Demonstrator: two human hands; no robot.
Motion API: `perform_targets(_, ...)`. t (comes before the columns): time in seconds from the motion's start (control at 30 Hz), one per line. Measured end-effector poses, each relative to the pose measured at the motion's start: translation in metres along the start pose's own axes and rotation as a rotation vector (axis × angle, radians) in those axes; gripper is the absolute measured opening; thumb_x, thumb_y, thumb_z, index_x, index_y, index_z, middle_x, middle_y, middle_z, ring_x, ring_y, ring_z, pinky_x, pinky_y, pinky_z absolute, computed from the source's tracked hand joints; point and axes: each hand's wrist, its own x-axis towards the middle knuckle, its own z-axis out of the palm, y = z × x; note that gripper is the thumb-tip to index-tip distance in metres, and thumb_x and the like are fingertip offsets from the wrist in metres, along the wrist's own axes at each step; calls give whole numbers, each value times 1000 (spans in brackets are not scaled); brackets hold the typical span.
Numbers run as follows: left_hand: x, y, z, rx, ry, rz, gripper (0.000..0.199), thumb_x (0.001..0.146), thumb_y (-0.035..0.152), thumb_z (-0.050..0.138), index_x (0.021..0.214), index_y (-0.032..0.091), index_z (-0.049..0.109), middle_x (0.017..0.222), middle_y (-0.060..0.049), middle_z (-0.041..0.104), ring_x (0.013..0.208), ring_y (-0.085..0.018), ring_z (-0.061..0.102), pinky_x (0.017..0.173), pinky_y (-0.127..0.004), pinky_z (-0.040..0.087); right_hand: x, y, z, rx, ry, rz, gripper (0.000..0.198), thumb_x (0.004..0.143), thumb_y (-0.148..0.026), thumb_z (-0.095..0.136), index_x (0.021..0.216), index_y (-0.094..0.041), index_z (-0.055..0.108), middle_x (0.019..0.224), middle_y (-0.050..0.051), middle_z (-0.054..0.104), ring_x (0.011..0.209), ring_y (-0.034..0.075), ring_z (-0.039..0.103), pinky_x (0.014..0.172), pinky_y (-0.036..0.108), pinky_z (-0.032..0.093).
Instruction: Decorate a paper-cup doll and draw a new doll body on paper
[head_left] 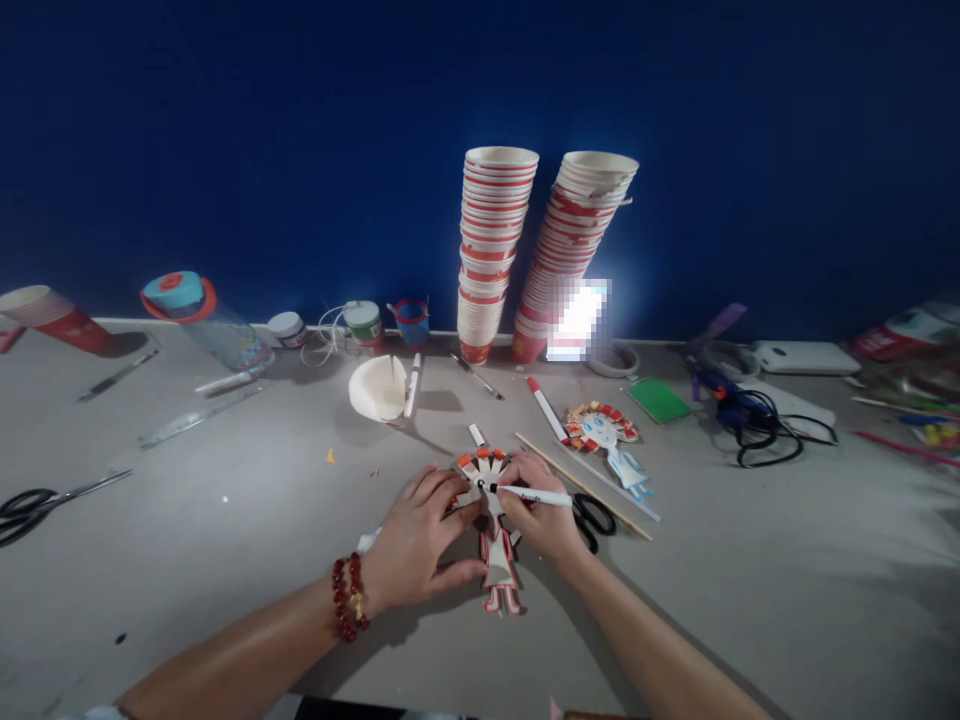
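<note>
A paper doll [498, 560] with an orange-tipped fringe of hair and a red-edged dress lies flat on the table in front of me. My left hand [427, 540] rests over its left side, fingers stretched onto the head and thumb beside the dress. Pinched in my right hand [544, 510] is a white marker [536, 495], its dark tip at the doll's face, by a black spot. Part of the face is hidden under my fingers. Just beyond the doll's hair lies a marker cap [476, 435]. Black-handled scissors [596, 515] are partly behind my right hand.
A second paper doll [600, 430], a red-capped marker [546, 408] and a wooden stick [585, 487] lie to the right. Two tall stacks of paper cups [491, 250] stand by the blue wall. At left are a bottle [214, 325] and other scissors [52, 505]; a cut cup [375, 388] sits mid-table.
</note>
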Motion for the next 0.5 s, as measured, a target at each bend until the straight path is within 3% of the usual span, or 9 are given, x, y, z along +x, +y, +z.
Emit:
perform_targets(0.2, -1, -1, 1, 4, 4, 2, 60, 90, 62, 53, 134, 21, 54, 131, -14, 53, 126, -32, 43, 114, -57, 25, -3, 1, -1, 26, 38, 14, 12, 78, -14, 51, 70, -24, 51, 62, -4, 55, 62, 17, 52, 92, 43, 43)
perform_targets(0.5, 0, 1, 0, 3, 28, 6, 59, 91, 61, 52, 133, 21, 55, 130, -14, 54, 125, -32, 45, 113, -57, 27, -1, 1, -1, 20, 25, 16, 14, 78, -15, 51, 69, -24, 50, 61, -4, 52, 62, 17, 51, 90, 42, 43)
